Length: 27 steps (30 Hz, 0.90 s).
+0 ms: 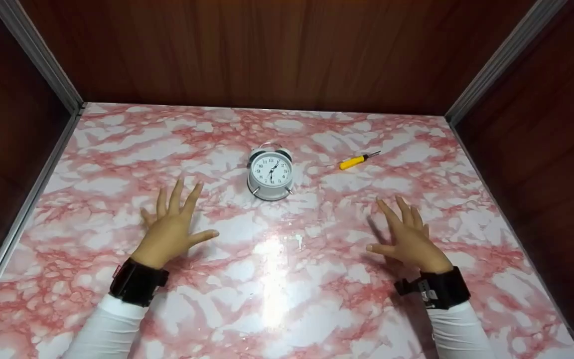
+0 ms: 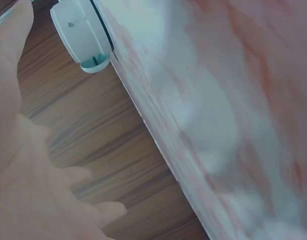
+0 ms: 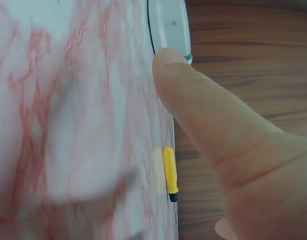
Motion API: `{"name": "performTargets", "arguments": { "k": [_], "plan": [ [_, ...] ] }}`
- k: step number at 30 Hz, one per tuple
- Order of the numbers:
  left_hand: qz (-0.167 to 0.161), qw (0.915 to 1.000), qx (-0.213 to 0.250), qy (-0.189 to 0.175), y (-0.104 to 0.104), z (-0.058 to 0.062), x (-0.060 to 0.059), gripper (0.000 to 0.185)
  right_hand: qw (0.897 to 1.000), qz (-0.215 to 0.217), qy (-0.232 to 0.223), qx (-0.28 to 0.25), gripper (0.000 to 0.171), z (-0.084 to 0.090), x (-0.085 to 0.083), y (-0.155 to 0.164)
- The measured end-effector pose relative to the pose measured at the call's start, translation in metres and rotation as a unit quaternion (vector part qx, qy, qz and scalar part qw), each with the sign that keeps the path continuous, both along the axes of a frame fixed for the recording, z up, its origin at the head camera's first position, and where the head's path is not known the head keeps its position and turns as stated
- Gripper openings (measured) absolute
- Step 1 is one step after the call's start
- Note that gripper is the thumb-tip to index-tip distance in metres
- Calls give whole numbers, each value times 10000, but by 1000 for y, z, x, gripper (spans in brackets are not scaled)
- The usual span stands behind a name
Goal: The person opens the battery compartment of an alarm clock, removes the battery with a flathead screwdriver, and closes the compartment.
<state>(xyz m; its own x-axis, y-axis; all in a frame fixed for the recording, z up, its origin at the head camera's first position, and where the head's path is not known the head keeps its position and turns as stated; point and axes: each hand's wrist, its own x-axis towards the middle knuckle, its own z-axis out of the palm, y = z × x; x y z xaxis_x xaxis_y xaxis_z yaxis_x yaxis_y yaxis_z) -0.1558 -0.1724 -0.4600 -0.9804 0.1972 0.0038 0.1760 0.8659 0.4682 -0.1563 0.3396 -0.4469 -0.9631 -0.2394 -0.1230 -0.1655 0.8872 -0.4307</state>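
A white twin-bell alarm clock point(image 1: 271, 172) stands upright near the middle of the table, its dial facing me. To its right lies a screwdriver point(image 1: 353, 162) with a yellow handle, its shaft pointing right and away. My left hand point(image 1: 170, 229) is spread over the table at the front left of the clock, holding nothing. On the other side my right hand point(image 1: 409, 239), also with fingers spread and nothing in it, is nearer to me than the screwdriver. In the left wrist view the clock point(image 2: 81, 32) shows its side beyond the thumb.
The table point(image 1: 287, 299) has a red and white marbled top. A brown wood-grain panel point(image 1: 267, 55) closes off the back, with dark panels at left and right. Black straps with cameras sit on both wrists, over white sleeves point(image 1: 110, 326).
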Motion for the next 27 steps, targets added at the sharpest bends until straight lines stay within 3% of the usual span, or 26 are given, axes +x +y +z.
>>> {"name": "performTargets", "arguments": {
  "k": [7,11,14,18,24,27],
  "plan": [
    [-144,9957,502,765,22,-4,-24,104,9986,172,217,-455,111,-8,-18,-14],
    [-125,9894,1103,935,42,-6,-39,97,9960,240,139,-852,110,-13,-26,-26],
    [98,9782,1902,822,59,-8,-51,93,9930,277,130,-1140,110,-16,-34,-37],
    [378,9545,2884,652,82,-12,-66,87,9876,295,282,-1515,108,-19,-49,-52],
    [493,9336,3524,409,106,-16,-85,81,9804,187,603,-1868,108,-20,-73,-72],
    [631,9227,3793,287,114,-15,-94,77,9745,21,537,-2178,109,-17,-84,-85]
  ]
}}
